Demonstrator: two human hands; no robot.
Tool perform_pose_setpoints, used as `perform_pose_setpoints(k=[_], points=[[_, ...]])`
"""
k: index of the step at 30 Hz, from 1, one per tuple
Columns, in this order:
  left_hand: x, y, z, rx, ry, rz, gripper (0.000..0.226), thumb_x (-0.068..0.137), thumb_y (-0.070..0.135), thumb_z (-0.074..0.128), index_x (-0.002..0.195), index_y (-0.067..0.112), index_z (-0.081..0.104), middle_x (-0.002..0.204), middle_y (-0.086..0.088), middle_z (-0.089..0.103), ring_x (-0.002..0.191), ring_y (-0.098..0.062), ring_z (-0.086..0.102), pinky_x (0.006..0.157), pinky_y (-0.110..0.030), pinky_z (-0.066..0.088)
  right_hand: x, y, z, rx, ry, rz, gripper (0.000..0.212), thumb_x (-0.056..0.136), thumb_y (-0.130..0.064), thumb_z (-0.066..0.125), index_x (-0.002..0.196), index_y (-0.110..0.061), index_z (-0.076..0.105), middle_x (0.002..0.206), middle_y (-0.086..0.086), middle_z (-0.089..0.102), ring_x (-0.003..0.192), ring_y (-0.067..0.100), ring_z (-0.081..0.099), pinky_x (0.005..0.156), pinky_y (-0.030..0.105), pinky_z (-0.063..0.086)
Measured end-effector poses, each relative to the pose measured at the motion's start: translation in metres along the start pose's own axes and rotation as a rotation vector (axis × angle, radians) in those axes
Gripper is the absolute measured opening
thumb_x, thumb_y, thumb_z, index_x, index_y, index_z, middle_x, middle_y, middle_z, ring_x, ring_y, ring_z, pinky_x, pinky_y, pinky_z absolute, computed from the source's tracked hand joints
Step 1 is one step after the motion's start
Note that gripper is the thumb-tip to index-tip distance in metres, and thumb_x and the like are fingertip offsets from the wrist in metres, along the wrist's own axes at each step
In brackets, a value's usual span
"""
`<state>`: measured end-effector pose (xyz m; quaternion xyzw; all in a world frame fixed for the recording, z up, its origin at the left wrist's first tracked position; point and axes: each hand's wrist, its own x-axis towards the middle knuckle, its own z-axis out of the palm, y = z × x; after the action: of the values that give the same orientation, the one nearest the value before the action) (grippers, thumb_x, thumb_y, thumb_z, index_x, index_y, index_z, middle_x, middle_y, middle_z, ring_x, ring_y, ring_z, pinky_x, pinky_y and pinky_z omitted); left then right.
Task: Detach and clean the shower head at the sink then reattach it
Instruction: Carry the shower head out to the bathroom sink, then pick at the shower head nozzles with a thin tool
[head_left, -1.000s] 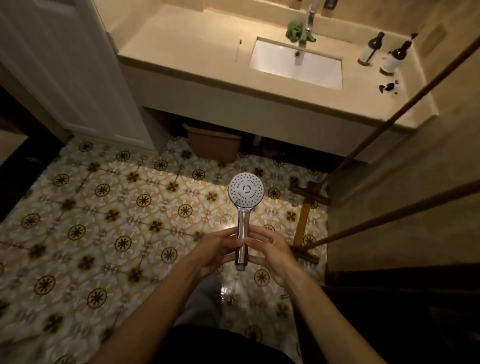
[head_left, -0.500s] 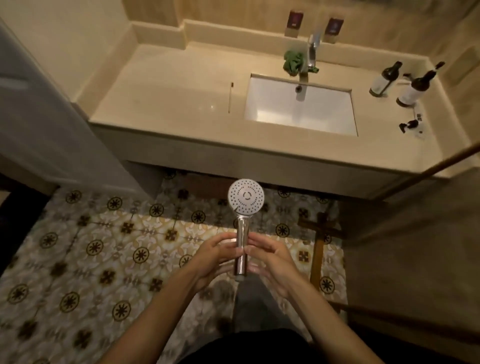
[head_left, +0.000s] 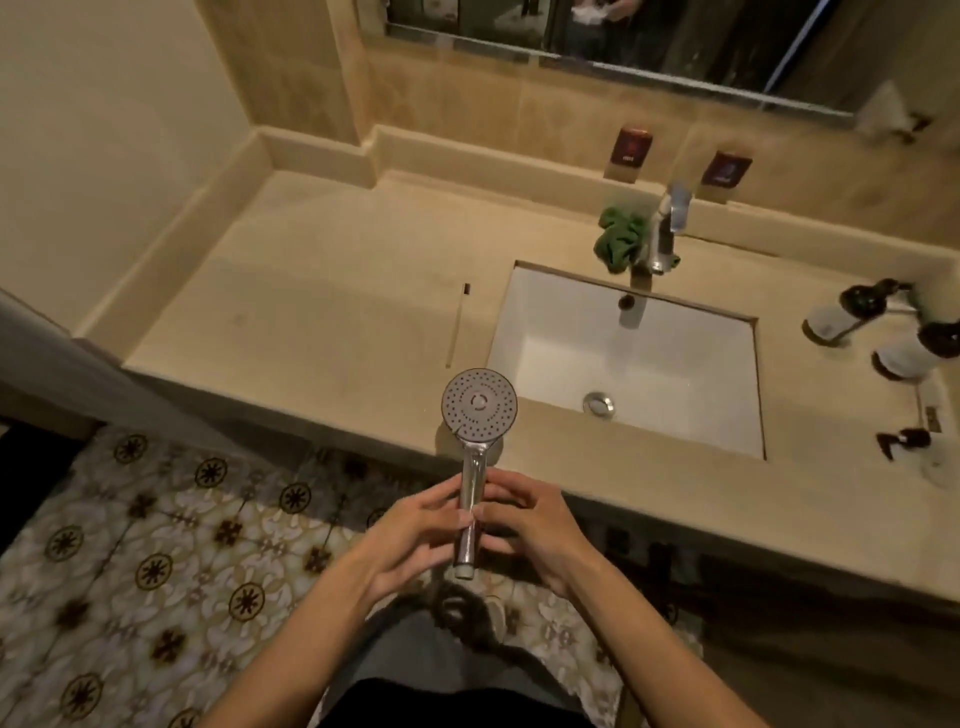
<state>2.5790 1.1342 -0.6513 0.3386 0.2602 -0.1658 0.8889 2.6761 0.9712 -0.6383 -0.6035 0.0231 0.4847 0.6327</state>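
Observation:
A chrome shower head (head_left: 479, 410) with a round spray face stands upright between my hands, with no hose on its lower end. My left hand (head_left: 415, 535) grips the handle from the left and my right hand (head_left: 530, 525) grips it from the right. The spray face hangs over the front edge of the beige counter (head_left: 322, 322), just left of the white sink (head_left: 675, 364). A chrome faucet (head_left: 665, 228) stands behind the sink, with a green cloth (head_left: 621, 239) bunched beside it.
Dark pump bottles (head_left: 852, 312) and a small dark bottle (head_left: 904, 441) stand on the counter's right end. A thin stick-like item (head_left: 457, 325) lies left of the sink. A mirror (head_left: 623, 36) hangs above. Patterned tiles (head_left: 156, 545) cover the floor.
I have come closer to the counter with the shower head. The sink now lies right in front, and the shower head's face has passed over the counter edge. Both hands keep their grip.

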Motion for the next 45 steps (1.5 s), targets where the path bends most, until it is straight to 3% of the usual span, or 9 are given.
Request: perform_pose_setpoints(k=[8, 15, 18, 23, 26, 33, 38, 42, 45], points=[[0.070, 0.094, -0.020, 0.063, -0.036, 0.020, 0.056, 0.092, 0.003, 0.069, 0.144, 0.011, 0.052, 0.142, -0.023, 0.057, 0.131, -0.043, 0.055, 0.106, -0.051, 0.047, 0.096, -0.076, 0.008, -0.091, 0.036, 0.002, 0.054, 0.072, -0.010, 0.088, 0.122, -0.023, 0.072, 0.115, 0.003, 0.078, 0.104, 0.021, 0.076, 0.082, 0.035, 0.064], [0.106, 0.159, -0.067, 0.188, 0.089, 0.036, 0.053, 0.087, 0.016, 0.075, 0.138, 0.022, 0.061, 0.134, -0.013, 0.066, 0.122, -0.035, 0.064, 0.097, -0.042, 0.056, 0.170, -0.119, 0.036, -0.073, -0.037, 0.057, 0.037, 0.089, -0.002, 0.071, 0.121, -0.020, 0.076, 0.115, 0.005, 0.078, 0.104, 0.024, 0.077, 0.087, 0.048, 0.063], [0.119, 0.172, -0.083, 0.116, 0.208, 0.017, 0.061, 0.076, 0.009, 0.083, 0.133, 0.020, 0.065, 0.125, -0.011, 0.072, 0.114, -0.030, 0.070, 0.088, -0.038, 0.059, 0.202, -0.130, 0.043, -0.219, 0.174, 0.031, 0.022, 0.097, -0.007, 0.062, 0.108, -0.015, 0.078, 0.107, 0.016, 0.077, 0.086, 0.020, 0.075, 0.084, 0.048, 0.062], [0.135, 0.187, -0.094, -0.006, 0.294, 0.046, 0.058, 0.074, -0.002, 0.077, 0.127, 0.019, 0.070, 0.121, -0.012, 0.074, 0.106, -0.030, 0.072, 0.080, -0.037, 0.061, 0.255, -0.129, 0.045, -0.763, 0.553, -0.127, 0.024, 0.092, -0.033, 0.064, 0.112, -0.021, 0.068, 0.100, -0.003, 0.072, 0.087, 0.014, 0.067, 0.085, 0.040, 0.060], [0.140, 0.195, -0.091, -0.043, 0.297, 0.057, 0.055, 0.074, -0.003, 0.076, 0.125, 0.019, 0.071, 0.120, -0.010, 0.074, 0.104, -0.030, 0.073, 0.077, -0.036, 0.062, 0.273, -0.127, 0.041, -0.960, 0.535, -0.098, 0.041, 0.090, -0.040, 0.071, 0.124, -0.018, 0.061, 0.106, 0.000, 0.068, 0.094, 0.021, 0.066, 0.084, 0.039, 0.056], [0.153, 0.194, -0.081, -0.024, 0.332, 0.074, 0.060, 0.071, -0.002, 0.076, 0.126, 0.020, 0.070, 0.121, -0.012, 0.074, 0.104, -0.029, 0.073, 0.083, -0.040, 0.062, 0.277, -0.140, 0.026, -0.893, 0.473, -0.094, 0.021, 0.084, -0.014, 0.064, 0.100, -0.011, 0.078, 0.089, 0.007, 0.077, 0.087, 0.027, 0.070, 0.070, 0.031, 0.047], [0.159, 0.192, -0.074, -0.035, 0.313, 0.083, 0.054, 0.071, 0.000, 0.078, 0.119, 0.023, 0.075, 0.123, -0.012, 0.073, 0.104, -0.029, 0.073, 0.087, -0.041, 0.061, 0.259, -0.154, -0.013, -0.861, 0.451, -0.270, 0.026, 0.094, -0.019, 0.065, 0.115, -0.025, 0.080, 0.091, 0.001, 0.081, 0.077, 0.011, 0.068, 0.065, 0.013, 0.046], [0.163, 0.194, -0.064, -0.037, 0.295, 0.060, 0.053, 0.073, 0.000, 0.078, 0.121, 0.021, 0.074, 0.118, -0.010, 0.075, 0.100, -0.026, 0.075, 0.077, -0.036, 0.062, 0.244, -0.160, -0.043, -0.990, 0.353, -0.451, 0.027, 0.100, -0.019, 0.063, 0.124, -0.022, 0.076, 0.110, 0.002, 0.077, 0.094, 0.017, 0.070, 0.083, 0.033, 0.060], [0.166, 0.193, -0.055, -0.033, 0.298, 0.046, 0.053, 0.072, -0.001, 0.077, 0.123, 0.015, 0.072, 0.115, -0.009, 0.076, 0.093, -0.024, 0.076, 0.072, -0.035, 0.062, 0.236, -0.166, -0.056, -1.195, 0.260, -0.568, 0.032, 0.102, -0.014, 0.060, 0.131, -0.019, 0.071, 0.111, 0.003, 0.079, 0.092, 0.025, 0.073, 0.075, 0.038, 0.060]])
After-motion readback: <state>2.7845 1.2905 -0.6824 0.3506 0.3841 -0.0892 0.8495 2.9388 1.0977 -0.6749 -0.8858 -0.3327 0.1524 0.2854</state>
